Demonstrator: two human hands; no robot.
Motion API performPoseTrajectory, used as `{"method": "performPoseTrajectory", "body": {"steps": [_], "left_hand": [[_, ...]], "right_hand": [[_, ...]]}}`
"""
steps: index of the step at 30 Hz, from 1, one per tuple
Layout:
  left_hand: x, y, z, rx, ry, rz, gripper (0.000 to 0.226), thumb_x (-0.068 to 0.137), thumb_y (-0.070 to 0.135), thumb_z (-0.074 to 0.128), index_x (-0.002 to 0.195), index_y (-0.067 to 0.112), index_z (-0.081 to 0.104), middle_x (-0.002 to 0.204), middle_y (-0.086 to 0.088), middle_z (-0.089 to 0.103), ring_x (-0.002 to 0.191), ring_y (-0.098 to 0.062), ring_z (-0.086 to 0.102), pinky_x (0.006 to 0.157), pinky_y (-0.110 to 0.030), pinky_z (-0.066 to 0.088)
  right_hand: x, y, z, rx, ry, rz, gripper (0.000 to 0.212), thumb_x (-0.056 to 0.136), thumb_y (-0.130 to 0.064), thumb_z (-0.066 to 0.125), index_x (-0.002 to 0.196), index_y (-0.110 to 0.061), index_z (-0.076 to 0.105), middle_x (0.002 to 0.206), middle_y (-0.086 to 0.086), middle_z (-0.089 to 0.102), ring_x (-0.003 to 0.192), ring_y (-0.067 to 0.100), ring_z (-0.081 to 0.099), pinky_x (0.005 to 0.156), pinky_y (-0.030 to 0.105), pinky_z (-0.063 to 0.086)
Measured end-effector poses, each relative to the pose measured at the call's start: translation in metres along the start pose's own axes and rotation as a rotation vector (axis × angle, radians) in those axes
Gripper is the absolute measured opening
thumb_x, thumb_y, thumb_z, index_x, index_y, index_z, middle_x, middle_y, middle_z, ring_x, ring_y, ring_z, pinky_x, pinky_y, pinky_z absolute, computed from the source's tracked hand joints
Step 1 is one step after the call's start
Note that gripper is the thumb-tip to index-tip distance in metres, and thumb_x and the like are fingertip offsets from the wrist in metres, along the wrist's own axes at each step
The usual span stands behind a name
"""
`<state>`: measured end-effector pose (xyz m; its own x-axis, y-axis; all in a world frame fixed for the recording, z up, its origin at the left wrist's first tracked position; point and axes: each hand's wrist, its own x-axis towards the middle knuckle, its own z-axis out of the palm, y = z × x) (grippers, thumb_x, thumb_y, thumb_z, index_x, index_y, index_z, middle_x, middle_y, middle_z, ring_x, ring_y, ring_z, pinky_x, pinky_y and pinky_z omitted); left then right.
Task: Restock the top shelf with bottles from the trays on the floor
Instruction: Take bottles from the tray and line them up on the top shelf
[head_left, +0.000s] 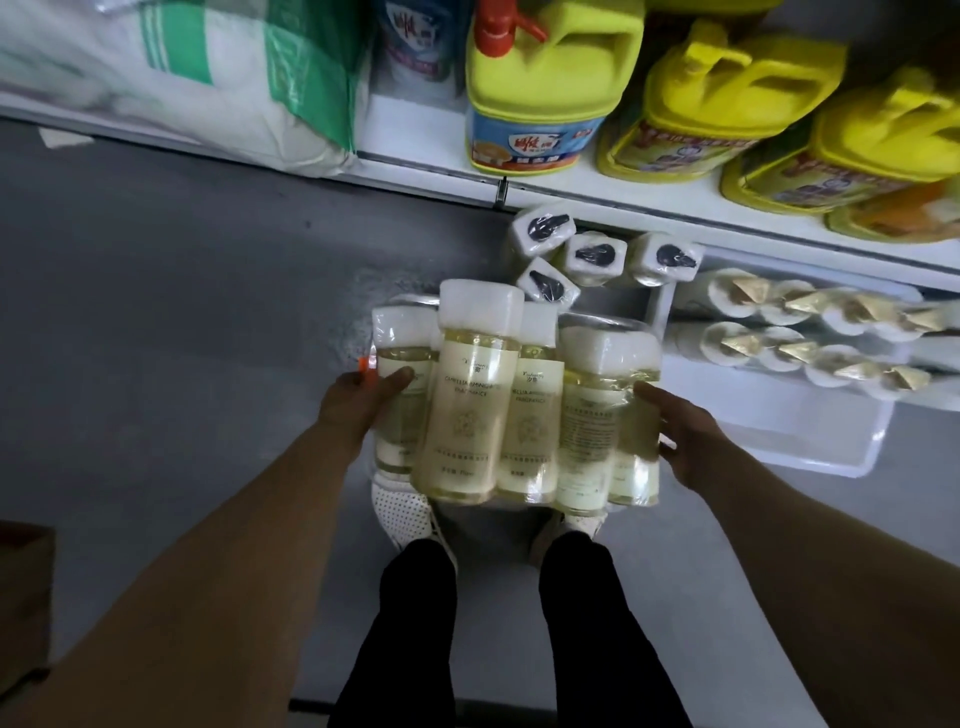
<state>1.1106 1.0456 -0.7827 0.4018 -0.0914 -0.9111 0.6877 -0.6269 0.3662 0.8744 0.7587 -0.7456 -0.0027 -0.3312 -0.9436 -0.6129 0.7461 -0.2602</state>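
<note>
Hands — left (363, 410), right (680, 436) — grip pale-yellow bottles (514, 400) above white tray (779, 441).

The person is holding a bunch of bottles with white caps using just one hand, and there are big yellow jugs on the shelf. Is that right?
Not quite. In the head view both hands hold the bottles: the left hand grips one side of the bunch and the right hand the other. The rest is right: the caps are white, and big yellow jugs stand on the shelf.
</note>
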Motion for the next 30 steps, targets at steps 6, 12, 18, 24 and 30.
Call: {"method": "performPoseTrajectory", "body": {"steps": [6,12,18,24,30], "left_hand": [[-0.071,0.020,0.036,0.015,0.172,0.096,0.041,0.093,0.050,0.064,0.110,0.013,0.069,0.101,-0.001,0.071,0.099,-0.025,0.068,0.092,-0.039,0.054],[-0.118,0.014,0.062,0.002,0.047,0.120,0.082,0.065,0.082,0.068,0.130,0.032,0.061,0.118,0.007,0.072,0.106,-0.018,0.070,0.093,-0.046,0.056],[-0.126,0.029,0.080,0.190,0.093,0.141,0.099,0.051,0.068,0.082,0.136,0.026,0.051,0.122,0.002,0.067,0.109,-0.026,0.065,0.095,-0.048,0.053],[-0.123,0.030,0.076,0.224,0.090,0.046,0.093,0.062,0.027,0.093,0.141,0.018,0.045,0.127,-0.003,0.062,0.115,-0.030,0.061,0.100,-0.049,0.050],[-0.115,0.016,0.053,0.058,0.042,-0.037,0.102,0.031,0.044,0.093,0.123,0.017,0.061,0.111,-0.003,0.072,0.098,-0.027,0.071,0.087,-0.049,0.059]], "right_hand": [[-0.050,-0.017,0.019,-0.009,0.146,-0.011,0.018,0.085,-0.019,0.078,0.088,-0.009,0.064,0.090,0.008,0.068,0.077,0.023,0.064,0.067,0.033,0.052],[-0.086,-0.005,0.048,-0.332,0.256,-0.159,0.060,0.075,-0.040,0.081,0.125,-0.011,0.066,0.116,0.007,0.070,0.106,0.029,0.065,0.095,0.039,0.053],[-0.107,0.011,0.080,-0.435,0.128,-0.169,0.057,0.084,-0.032,0.078,0.135,-0.012,0.058,0.120,0.004,0.067,0.105,0.021,0.061,0.084,0.026,0.044],[-0.106,0.032,0.103,-0.442,0.073,-0.114,0.067,0.082,-0.029,0.078,0.142,-0.014,0.052,0.130,0.005,0.064,0.110,0.023,0.062,0.085,0.029,0.049],[-0.096,0.036,0.121,-0.575,0.161,-0.102,0.078,0.070,-0.035,0.084,0.135,-0.010,0.048,0.131,0.009,0.051,0.117,0.028,0.054,0.102,0.041,0.048]]}}
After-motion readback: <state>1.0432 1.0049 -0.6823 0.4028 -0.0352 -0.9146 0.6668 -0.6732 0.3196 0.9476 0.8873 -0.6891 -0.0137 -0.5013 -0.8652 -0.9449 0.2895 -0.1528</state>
